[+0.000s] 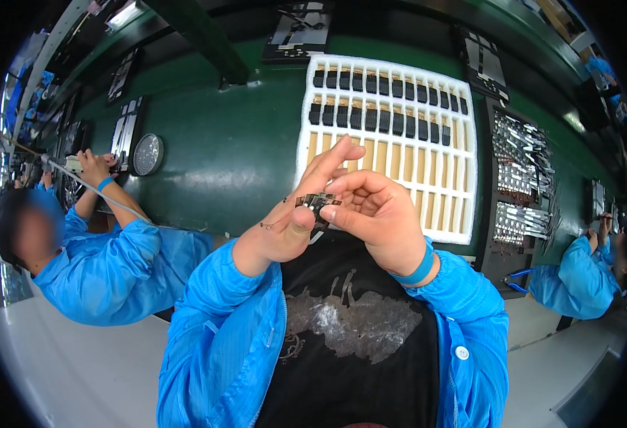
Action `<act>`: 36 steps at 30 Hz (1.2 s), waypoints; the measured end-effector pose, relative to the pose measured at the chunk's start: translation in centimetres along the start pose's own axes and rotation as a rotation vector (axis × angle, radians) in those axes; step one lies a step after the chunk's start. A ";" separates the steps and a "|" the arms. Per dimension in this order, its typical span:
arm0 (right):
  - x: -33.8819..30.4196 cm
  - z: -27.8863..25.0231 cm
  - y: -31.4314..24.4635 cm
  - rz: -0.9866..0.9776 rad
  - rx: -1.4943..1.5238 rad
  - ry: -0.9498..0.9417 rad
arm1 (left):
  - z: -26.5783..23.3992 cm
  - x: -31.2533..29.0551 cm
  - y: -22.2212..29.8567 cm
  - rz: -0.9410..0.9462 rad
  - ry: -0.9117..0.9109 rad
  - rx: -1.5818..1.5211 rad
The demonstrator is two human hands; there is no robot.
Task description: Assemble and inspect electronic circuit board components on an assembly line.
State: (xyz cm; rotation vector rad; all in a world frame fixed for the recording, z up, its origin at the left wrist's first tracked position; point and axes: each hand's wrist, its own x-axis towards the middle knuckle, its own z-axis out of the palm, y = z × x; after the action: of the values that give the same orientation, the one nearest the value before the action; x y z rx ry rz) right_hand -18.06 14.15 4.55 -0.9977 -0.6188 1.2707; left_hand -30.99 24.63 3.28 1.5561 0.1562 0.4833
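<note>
Both hands meet at chest height: left hand [292, 217] and right hand [370, 214] pinch a small dark component [318, 202] between fingertips. At twelve o'clock, the white slotted tray [388, 135] holds dark parts in its upper two rows; the lower rows remain unfilled.

Slotted tray [387, 121] on bench [235, 157] behind both hands, parts rack [520, 178] right of tray

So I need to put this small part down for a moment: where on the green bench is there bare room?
Bare green bench lies left of the white slotted tray, right of the round metal disc. It is crowded right of the tray, where racks of metal parts sit close. Both hands, left hand and right hand, hold the small dark part.
</note>
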 end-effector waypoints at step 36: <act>0.1 -2.6 -5.6 -0.135 -0.352 -0.013 | 2.1 2.0 0.6 -0.141 -0.027 -0.019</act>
State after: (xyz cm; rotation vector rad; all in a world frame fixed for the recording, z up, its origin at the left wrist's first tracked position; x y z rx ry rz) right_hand -13.12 13.63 8.27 -1.2137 -0.9267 1.0697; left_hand -28.46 23.44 4.32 1.5208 0.2385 0.3514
